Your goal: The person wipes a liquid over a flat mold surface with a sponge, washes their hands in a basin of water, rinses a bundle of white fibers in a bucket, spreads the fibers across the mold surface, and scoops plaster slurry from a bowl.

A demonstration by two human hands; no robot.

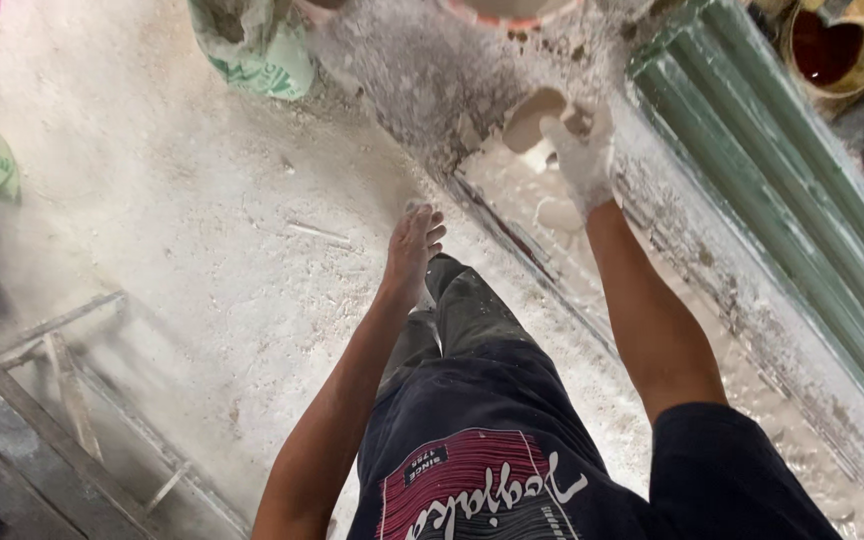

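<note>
Head view: the right hand (580, 160), coated in white plaster, is seen reaching with loosely spread fingers into the wet white mix lying in a long shallow mould (652, 300) beside a green ribbed sheet (802, 180); nothing is gripped. The left hand (412, 245) is held open and empty over the dusty floor (182, 220), fingers relaxed. The wet plaster (537, 125) is judged soft, heavy and slippery, best scooped from beneath with a cupped palm rather than pinched. Sacks (262, 50) are seen near the top, wooden frames (52, 400) at lower left.
</note>
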